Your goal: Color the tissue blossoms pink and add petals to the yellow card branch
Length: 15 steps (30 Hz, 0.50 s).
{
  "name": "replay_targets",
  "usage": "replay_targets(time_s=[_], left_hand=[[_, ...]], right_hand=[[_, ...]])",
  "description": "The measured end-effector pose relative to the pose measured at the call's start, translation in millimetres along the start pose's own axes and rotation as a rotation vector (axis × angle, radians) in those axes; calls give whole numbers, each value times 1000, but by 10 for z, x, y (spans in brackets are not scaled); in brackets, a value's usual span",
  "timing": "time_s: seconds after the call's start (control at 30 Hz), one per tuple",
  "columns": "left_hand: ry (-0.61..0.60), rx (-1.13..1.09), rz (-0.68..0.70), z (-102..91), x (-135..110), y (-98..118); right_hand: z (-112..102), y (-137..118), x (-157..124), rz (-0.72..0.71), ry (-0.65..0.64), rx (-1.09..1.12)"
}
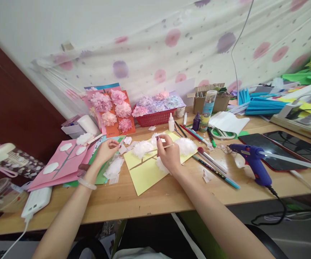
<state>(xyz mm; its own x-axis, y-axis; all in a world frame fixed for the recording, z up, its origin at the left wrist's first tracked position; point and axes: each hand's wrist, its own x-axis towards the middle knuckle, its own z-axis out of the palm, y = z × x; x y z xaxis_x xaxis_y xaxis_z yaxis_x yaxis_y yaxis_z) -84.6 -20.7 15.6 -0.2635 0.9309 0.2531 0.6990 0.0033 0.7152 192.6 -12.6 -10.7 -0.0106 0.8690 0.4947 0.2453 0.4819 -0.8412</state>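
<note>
A yellow sheet of card [150,178] lies on the table with a brown branch [141,163] drawn on it and fluffy white tufts [141,148] along its upper part. Above the card, my right hand [168,154] pinches a thin pale stick [167,146], which points left across the tufts. My left hand [107,150] hovers left of the card, over green paper and white tissue scraps [114,168]. Its fingertips are drawn together; whatever they hold is too small to make out.
A blue glue gun [252,162] lies at right beside dark phones [271,151]. Markers [217,171] lie right of the card. Behind stand a white glue bottle [171,123], a red basket [155,118] and pink flower cards [117,108]. Pink card [60,162] lies left.
</note>
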Motion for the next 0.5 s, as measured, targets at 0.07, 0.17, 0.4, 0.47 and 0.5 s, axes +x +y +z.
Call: replay_targets(time_s=[0.07,0.17,0.4,0.47,0.5], left_hand=[[26,-53,8,-15,-16,72],[10,-118,31,-33,-73,225],[-293,-192,77,241,-306,592],[-313,-188,95,405,-310,616],[-305,-184,106,486,-297,612]], right_hand=[[10,4,2,1,-35,-48],[4,2,15,20,-26,-101],[-37,-30,50,53,25,-154],[-38,-27,53,50,36,-163],[-39,-25,52,46,43,-162]])
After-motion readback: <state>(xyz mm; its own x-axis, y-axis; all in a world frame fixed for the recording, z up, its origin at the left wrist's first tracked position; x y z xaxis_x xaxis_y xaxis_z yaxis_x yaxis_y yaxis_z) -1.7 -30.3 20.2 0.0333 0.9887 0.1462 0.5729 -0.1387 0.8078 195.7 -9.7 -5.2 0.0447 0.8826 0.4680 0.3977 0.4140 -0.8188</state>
